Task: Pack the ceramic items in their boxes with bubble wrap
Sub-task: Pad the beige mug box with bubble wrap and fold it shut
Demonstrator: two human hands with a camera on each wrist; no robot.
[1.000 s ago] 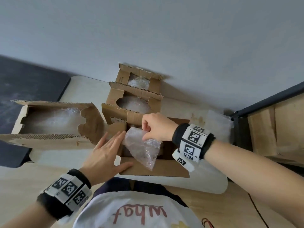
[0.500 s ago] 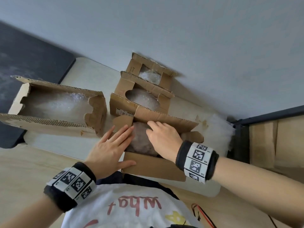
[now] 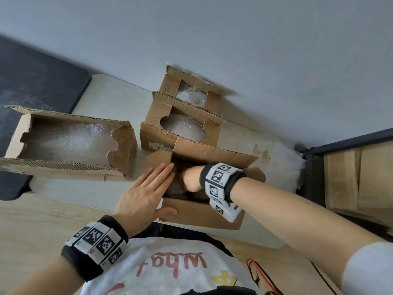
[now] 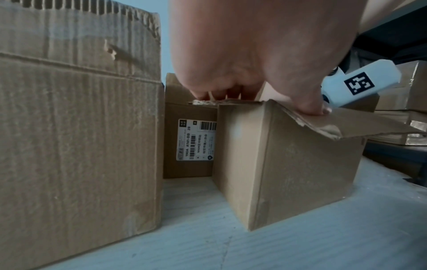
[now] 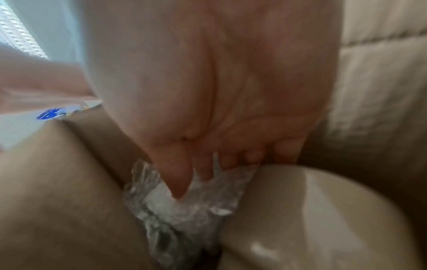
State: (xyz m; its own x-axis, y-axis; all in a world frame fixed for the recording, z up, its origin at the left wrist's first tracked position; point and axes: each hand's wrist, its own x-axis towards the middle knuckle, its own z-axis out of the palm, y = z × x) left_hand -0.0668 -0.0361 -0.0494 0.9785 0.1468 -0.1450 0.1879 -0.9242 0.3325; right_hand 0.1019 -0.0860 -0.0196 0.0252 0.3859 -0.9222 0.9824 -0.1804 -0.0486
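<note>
Right wrist view is showing my right hand (image 5: 208, 91) going down inside the nearest box (image 3: 197, 211), which a second ago it was only hovering over with the sheet pinched in the air; now its fingers (image 5: 177, 175) are curling into the bubble wrap (image 5: 184, 201) and stuffing it into the gap between the box wall and a smooth pale ceramic item (image 5: 312, 219). I am reading that as the padding step for this box nearing its end, with the flaps not yet closed. My left hand (image 3: 144, 194) is lying flat with straight fingers over the box's near-left corner, the thumb pressing the front flap (image 4: 346, 124) down, gripping nothing. This box is sitting at the near edge of the table (image 3: 110, 107). Beyond it, two smaller boxes (image 3: 180, 128) toward the far edge and a long box (image 3: 63, 167) at the left edge are already holding wrapped bundles.
</note>
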